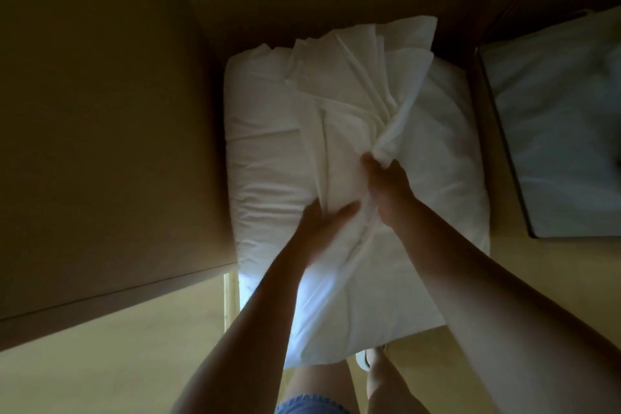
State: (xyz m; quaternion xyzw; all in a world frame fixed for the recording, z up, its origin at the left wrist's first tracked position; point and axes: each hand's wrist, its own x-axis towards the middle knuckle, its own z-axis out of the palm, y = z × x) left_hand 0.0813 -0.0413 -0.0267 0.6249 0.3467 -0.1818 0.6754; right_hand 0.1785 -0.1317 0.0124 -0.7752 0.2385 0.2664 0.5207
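Brown wooden panel (100, 111) fills frame left. Left hand (322, 223) touches white stuffed pillow (275, 151) at centre; its grip is blurred, cannot tell. Right hand (386, 188) pinches bunched white cloth cover (369, 77) just right of centre.

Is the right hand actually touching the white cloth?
Touching. The head view shows the right hand gripping a bunched fold of the white cloth, fingers curled round it, with no gap.
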